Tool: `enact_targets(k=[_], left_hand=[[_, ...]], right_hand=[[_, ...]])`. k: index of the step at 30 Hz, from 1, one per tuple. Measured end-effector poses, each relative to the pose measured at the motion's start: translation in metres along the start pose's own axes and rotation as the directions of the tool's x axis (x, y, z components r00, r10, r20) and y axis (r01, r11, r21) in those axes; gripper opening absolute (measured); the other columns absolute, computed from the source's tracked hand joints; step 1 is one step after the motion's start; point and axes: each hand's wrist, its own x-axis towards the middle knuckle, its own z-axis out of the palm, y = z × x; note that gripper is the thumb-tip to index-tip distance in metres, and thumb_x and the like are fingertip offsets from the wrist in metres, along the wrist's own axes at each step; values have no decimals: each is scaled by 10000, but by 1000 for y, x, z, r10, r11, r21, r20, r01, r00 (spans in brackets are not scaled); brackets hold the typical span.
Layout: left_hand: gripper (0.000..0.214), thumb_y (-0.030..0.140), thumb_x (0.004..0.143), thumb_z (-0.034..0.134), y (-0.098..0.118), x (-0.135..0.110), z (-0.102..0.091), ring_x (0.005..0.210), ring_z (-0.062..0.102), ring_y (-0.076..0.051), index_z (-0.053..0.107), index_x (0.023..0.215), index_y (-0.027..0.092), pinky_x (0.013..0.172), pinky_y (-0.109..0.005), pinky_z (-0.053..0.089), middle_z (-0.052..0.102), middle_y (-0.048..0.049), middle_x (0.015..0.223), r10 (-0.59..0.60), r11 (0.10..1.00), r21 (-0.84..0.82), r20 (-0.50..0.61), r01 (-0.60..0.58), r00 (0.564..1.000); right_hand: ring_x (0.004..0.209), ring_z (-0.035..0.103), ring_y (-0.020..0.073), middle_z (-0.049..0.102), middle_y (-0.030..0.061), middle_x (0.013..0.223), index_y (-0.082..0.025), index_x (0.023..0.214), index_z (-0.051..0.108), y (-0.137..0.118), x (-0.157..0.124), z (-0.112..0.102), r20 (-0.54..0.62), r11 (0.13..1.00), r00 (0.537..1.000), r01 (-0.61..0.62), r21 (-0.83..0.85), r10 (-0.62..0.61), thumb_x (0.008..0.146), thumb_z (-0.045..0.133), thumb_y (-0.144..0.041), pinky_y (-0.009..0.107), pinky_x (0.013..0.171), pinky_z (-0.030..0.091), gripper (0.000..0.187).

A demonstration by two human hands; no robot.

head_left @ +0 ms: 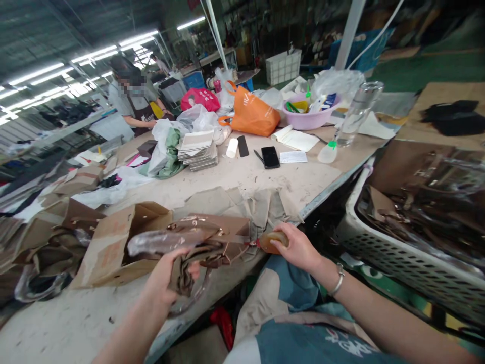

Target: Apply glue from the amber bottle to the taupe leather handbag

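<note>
A brown handbag (227, 227) lies on its side at the table's near edge, on crumpled beige cloth (261, 205). Bunched dark olive fabric (185, 270) at the bag's near side is gripped by my left hand (170, 278), its fingers wrapped around it. Clear plastic wrap (162, 241) covers a handle beside that hand. A small amber squeeze bottle (270, 243) is in my right hand (297, 245), closed around it. The bottle's red tip points left at the end of the bag; I cannot tell whether it touches.
An open cardboard box (109, 247) stands left of the bag. At right is a white plastic crate (401, 268) holding brown bags. Farther back are a phone (271, 157), an orange bag (253, 112), a purple basin (308, 119) and a water bottle (358, 114). A person (132, 96) stands beyond.
</note>
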Motion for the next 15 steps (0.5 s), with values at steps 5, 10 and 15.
enact_targets(k=[5, 10, 15], left_hand=[[84, 161, 756, 517, 46, 23, 42, 359, 512, -136, 563, 712, 106, 349, -238, 446, 573, -62, 493, 41, 992, 122, 0, -41, 999], [59, 153, 733, 529, 53, 45, 61, 347, 539, -154, 569, 730, 110, 327, -247, 459, 594, -52, 498, -8, 984, 177, 43, 0, 999], [78, 152, 736, 530, 46, 52, 57, 365, 554, -159, 585, 759, 102, 339, -254, 470, 604, -57, 509, -11, 989, 148, 51, 3, 999]], right_hand=[[857, 535, 213, 551, 41, 889, -227, 964, 507, -5, -5, -1, 28, 998, 999, 38, -49, -36, 804, 577, -210, 378, 769, 483, 176], [833, 532, 213, 539, 55, 890, -229, 982, 514, -4, -12, -1, 4, 996, 998, 66, -61, -66, 810, 573, -208, 377, 743, 498, 183], [862, 528, 225, 534, 68, 913, -232, 1035, 503, 2, -16, -5, -49, 994, 994, 98, -57, -101, 817, 559, -196, 390, 756, 503, 228]])
